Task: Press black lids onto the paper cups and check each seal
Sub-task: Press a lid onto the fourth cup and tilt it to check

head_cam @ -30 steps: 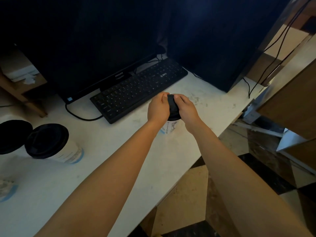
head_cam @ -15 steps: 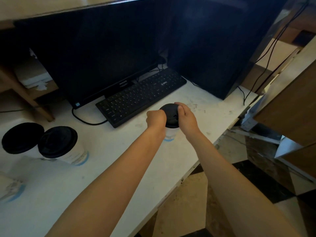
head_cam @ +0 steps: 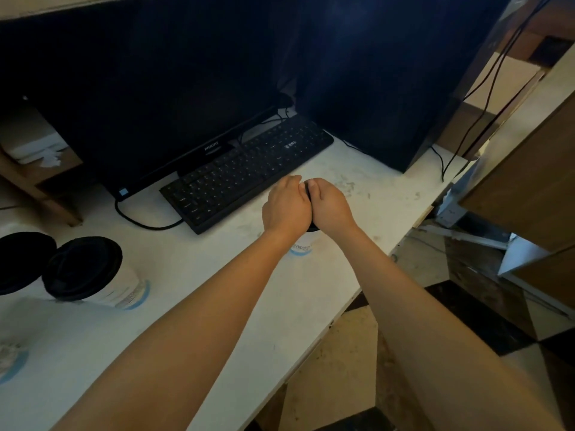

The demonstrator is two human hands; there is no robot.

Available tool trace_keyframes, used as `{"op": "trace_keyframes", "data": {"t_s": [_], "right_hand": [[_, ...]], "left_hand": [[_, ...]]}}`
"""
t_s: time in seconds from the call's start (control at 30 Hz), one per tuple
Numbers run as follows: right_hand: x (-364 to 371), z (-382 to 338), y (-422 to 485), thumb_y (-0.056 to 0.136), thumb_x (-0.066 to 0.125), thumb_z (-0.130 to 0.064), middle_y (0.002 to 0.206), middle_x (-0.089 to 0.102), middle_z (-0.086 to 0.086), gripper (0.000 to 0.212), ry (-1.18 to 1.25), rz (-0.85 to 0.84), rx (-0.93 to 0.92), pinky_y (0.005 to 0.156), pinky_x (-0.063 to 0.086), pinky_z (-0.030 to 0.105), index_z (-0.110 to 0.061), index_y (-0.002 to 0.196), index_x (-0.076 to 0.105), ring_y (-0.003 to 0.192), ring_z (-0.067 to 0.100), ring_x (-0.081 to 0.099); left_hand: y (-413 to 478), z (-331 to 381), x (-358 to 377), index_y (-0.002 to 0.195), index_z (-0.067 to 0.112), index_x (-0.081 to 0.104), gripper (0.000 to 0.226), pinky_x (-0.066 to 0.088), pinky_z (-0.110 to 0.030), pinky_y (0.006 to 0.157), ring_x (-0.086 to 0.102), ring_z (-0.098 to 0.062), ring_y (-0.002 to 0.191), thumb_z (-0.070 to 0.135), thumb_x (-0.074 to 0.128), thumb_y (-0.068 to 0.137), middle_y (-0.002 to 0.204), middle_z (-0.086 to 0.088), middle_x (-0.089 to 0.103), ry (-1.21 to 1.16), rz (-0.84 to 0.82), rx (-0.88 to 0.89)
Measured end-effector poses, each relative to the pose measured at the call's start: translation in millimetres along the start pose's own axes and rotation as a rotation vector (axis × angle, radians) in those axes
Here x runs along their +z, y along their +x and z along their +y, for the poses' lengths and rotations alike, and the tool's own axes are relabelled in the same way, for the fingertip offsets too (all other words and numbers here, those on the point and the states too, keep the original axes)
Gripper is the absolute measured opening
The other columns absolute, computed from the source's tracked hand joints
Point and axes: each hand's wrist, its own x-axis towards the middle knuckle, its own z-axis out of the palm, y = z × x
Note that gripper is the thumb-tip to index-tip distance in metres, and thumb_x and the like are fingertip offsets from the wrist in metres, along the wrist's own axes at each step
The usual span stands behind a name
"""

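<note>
Both hands, left hand point(head_cam: 286, 206) and right hand point(head_cam: 329, 206), now cover the black lid point(head_cam: 308, 194).

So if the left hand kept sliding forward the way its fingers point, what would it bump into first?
Probably the black computer keyboard. The left hand points away from the person, over the black lid, and the keyboard's near edge lies just beyond, though depth is hard to judge.

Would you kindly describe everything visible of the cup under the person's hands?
The paper cup stands upright on the white desk, just in front of the keyboard. Only its white lower wall with a blue base band shows. Its black lid is mostly covered: left hand and right hand press on it together.
</note>
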Motion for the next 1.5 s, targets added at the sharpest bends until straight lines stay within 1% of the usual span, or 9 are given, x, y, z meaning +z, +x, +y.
{"op": "trace_keyframes", "data": {"t_s": [0.17, 0.37, 0.47, 0.67, 0.87, 1.03, 1.3, 1.4, 1.5], "right_hand": [[0.2, -0.7, -3.1, 0.100, 0.029, -0.021, 0.102, 0.063, 0.013, 0.035, 0.027, -0.006, -0.006, 0.077, 0.039, 0.029, -0.005, 0.102, 0.060, 0.093, 0.023, 0.057], [-10.3, 27.6, -37.7, 0.101, 0.031, -0.036, 0.130, 0.054, -0.007, 0.038, 0.683, -0.128, 0.204, 0.101, 0.044, 0.024, -0.026, 0.133, 0.049, 0.114, 0.002, 0.053], [-7.4, 61.7, -63.8, 0.099, 0.037, -0.015, 0.128, 0.050, -0.021, 0.041, 0.716, -0.266, 0.145, 0.101, 0.040, 0.020, -0.030, 0.137, 0.040, 0.116, -0.007, 0.048], [5.4, 85.5, -58.9, 0.085, 0.066, -0.009, 0.146, 0.033, -0.012, 0.081, 0.546, -0.470, 0.021, 0.106, 0.040, 0.030, -0.027, 0.147, 0.016, 0.132, 0.006, 0.038], [22.0, 84.8, -32.7, 0.065, 0.083, -0.030, 0.151, 0.032, -0.002, 0.107, 0.460, -0.458, -0.015, 0.111, 0.035, 0.045, -0.029, 0.147, 0.014, 0.137, 0.016, 0.035], [24.6, 89.6, -25.3, 0.069, 0.082, -0.022, 0.151, 0.032, 0.000, 0.107, 0.468, -0.468, -0.038, 0.111, 0.035, 0.045, -0.026, 0.148, 0.011, 0.136, 0.017, 0.035], [31.2, 86.0, -40.9, 0.074, 0.079, -0.022, 0.134, 0.043, -0.005, 0.081, 0.424, -0.256, -0.030, 0.096, 0.044, 0.035, -0.024, 0.136, 0.026, 0.118, 0.014, 0.045], [35.6, 78.5, -52.4, 0.076, 0.077, -0.018, 0.127, 0.046, -0.003, 0.076, 0.460, -0.082, -0.015, 0.081, 0.041, 0.018, -0.017, 0.135, 0.029, 0.108, 0.009, 0.045], [56.5, 66.1, -64.8, 0.073, 0.079, -0.018, 0.121, 0.049, -0.004, 0.072, 0.492, 0.142, 0.000, 0.083, 0.043, 0.010, -0.014, 0.131, 0.037, 0.107, 0.009, 0.048]], "left_hand": [[-0.2, -0.5, -2.2, 0.134, 0.012, 0.046, 0.043, 0.042, -0.042, 0.099, 0.049, -0.025, 0.120, 0.027, 0.022, 0.101, 0.141, -0.007, 0.044, 0.023, -0.031, 0.023], [7.7, -1.1, -17.9, 0.145, 0.020, 0.031, 0.047, 0.034, -0.049, 0.107, 0.039, -0.031, 0.132, 0.034, 0.021, 0.101, 0.146, -0.013, 0.038, 0.204, -0.244, 0.075], [15.3, 10.4, -24.9, 0.147, 0.026, 0.023, 0.050, 0.026, -0.053, 0.110, 0.029, -0.032, 0.137, 0.042, 0.018, 0.100, 0.150, -0.010, 0.034, 0.458, -0.246, 0.198], [19.7, 22.8, -3.2, 0.149, 0.031, 0.018, 0.054, 0.003, -0.053, 0.118, 0.009, -0.017, 0.147, 0.049, 0.013, 0.098, 0.158, 0.003, 0.020, 0.561, -0.327, 0.450], [20.2, 20.5, -0.4, 0.148, 0.031, 0.020, 0.051, 0.014, -0.053, 0.115, 0.013, -0.017, 0.146, 0.042, 0.017, 0.099, 0.157, 0.005, 0.023, 0.549, -0.310, 0.443], [17.9, 23.4, -1.2, 0.147, 0.029, 0.025, 0.050, 0.020, -0.051, 0.111, 0.019, -0.019, 0.143, 0.041, 0.020, 0.099, 0.155, 0.004, 0.028, 0.561, -0.301, 0.426], [16.4, 27.0, -9.3, 0.147, 0.028, 0.022, 0.052, 0.018, -0.053, 0.113, 0.018, -0.023, 0.143, 0.046, 0.017, 0.098, 0.153, -0.004, 0.030, 0.660, -0.355, 0.554], [11.7, 36.9, -10.5, 0.149, 0.027, 0.015, 0.061, 0.017, -0.059, 0.110, 0.011, -0.033, 0.144, 0.055, 0.017, 0.095, 0.156, -0.009, 0.020, 0.803, -0.348, 0.418], [7.1, 35.1, -6.4, 0.148, 0.024, 0.023, 0.060, 0.024, -0.056, 0.107, 0.022, -0.040, 0.137, 0.054, 0.013, 0.096, 0.153, -0.013, 0.025, 0.626, -0.373, 0.180]]}}
